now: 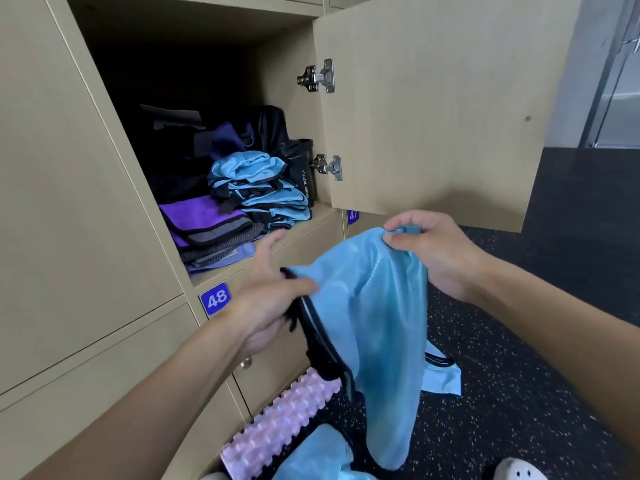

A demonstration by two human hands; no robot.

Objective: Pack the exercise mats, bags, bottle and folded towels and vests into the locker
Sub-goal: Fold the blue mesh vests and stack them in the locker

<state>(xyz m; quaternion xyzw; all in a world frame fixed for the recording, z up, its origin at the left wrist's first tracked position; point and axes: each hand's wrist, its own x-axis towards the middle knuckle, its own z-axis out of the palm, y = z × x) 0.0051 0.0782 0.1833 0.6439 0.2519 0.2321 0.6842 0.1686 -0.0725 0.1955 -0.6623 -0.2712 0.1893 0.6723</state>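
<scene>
nearest the camera, on the black speckled rubber floor [519, 393], lies a pink knobbed foam exercise mat [277, 427], rolled up against the locker base. just beside it is a crumpled light blue vest [311, 455], and the toe of a white shoe [516, 471] shows at the bottom right edge. another flat light blue vest [445, 377] lies a little farther off on the floor.

above these, two bare arms hold up a light blue mesh vest with black trim [377, 306]. the left hand [266, 306] grips its black edge with curled fingers, while the right hand [433, 251] pinches the top of the cloth between thumb and fingers. the vest hangs in the air in front of the locker.

beyond, the beige wooden locker [284, 64] stands with its door [433, 116] swung open to the right. inside, at the front, sit folded purple and grey towels [211, 230] and, just beside them, a stack of folded light blue vests [266, 192]. to the right of the stack a black sport bottle [304, 171] stands upright. dark bags [235, 136] fill the back. a blue plate reading 48 [215, 298] is below.
</scene>
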